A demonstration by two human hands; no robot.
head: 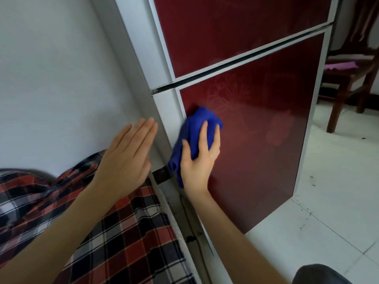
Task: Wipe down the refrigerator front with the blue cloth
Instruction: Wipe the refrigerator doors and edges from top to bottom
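A tall refrigerator [256, 130] with glossy dark-red door panels in pale grey frames fills the middle of the view. Its upper door [235, 27] and lower door [266, 160] are parted by a narrow dark gap. To the left of the refrigerator stands a plain white wall [51, 68]. To its right and below its foot lies a white tiled floor [328, 201] with dark specks on it. A red, black and white plaid fabric [123, 242] lies bunched low against the refrigerator's left side. A dark wooden chair [348, 78] stands past the refrigerator's right edge, with a purple cloth [340, 65] on its seat.

The left hand [125, 160] is flat with its fingers straight and together, holding nothing. Its fingertips reach the refrigerator's grey left side, though contact cannot be judged. The right hand [199, 160] lies on the lower door near its left frame, its fingers nearly straight and spread, pressing a crumpled deep-blue cloth [196, 124] against the red panel. The cloth bulges above the fingertips, and a loose end hangs down beside the thumb.
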